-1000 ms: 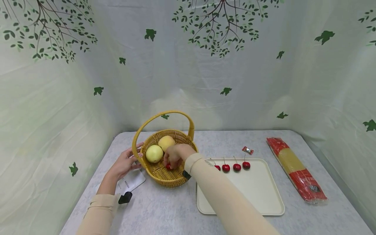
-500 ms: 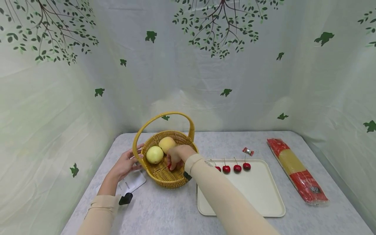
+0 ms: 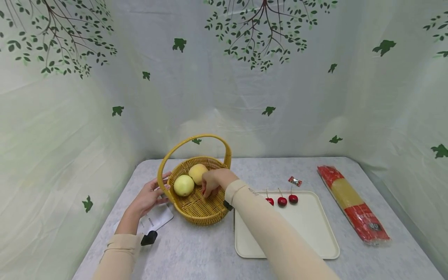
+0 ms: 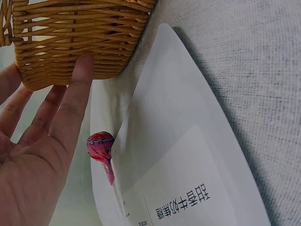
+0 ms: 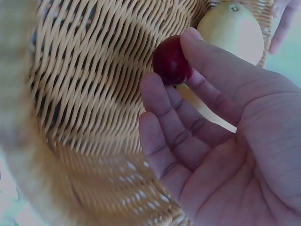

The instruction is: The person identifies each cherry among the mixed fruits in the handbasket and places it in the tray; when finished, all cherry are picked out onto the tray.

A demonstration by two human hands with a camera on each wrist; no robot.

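Observation:
In the head view my right hand [image 3: 214, 182] is down inside the yellow wicker basket [image 3: 201, 221]. Thumb and fingertips pinch a dark red cherry [image 5: 172, 61], plain in the right wrist view, above the woven floor. Two pale yellow round fruits, a nearer one [image 3: 183, 185] and a farther one [image 3: 198, 173], lie in the basket beside that hand. My left hand [image 3: 149, 195] is at the basket's left side, by the foot of the handle [image 3: 160, 167]. Its fingers [image 4: 75, 103] are fairly straight and touch the outer wicker wall in the left wrist view.
Right of the basket lies a cream tray [image 3: 308, 233] with cherries [image 3: 282, 201] along its far edge, partly behind my right sleeve. Beyond are a small red wrapped candy [image 3: 295, 181] and a long red-yellow packet [image 3: 353, 204]. A white pouch [image 4: 174, 117] and a lollipop [image 4: 100, 147] lie near my left hand.
My right hand has shifted slightly right and away from me within the basket, with the cherry in its fingers. The sleeve now covers more of the tray's cherries. The left hand stays put.

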